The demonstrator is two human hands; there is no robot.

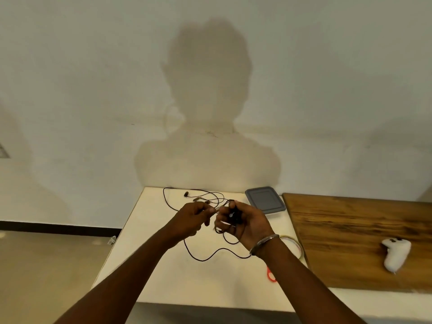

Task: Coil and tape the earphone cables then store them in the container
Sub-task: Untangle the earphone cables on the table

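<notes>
Over the white worktop (pixel 163 277), with the grey-lidded container (pixel 265 202) at its far right corner, the hands work close together. The right hand (pixel 247 220) grips a small bundle of black earphone cable (pixel 233 217), and the left hand (pixel 191 218) pinches a strand beside it. Coiling looks under way. The loose tail, sagging toward the person and trailing right, needs winding in before the tape roll (pixel 295 245) is wanted. A second cable (pixel 168 199) sprawls along the far edge, mostly left to right.
</notes>
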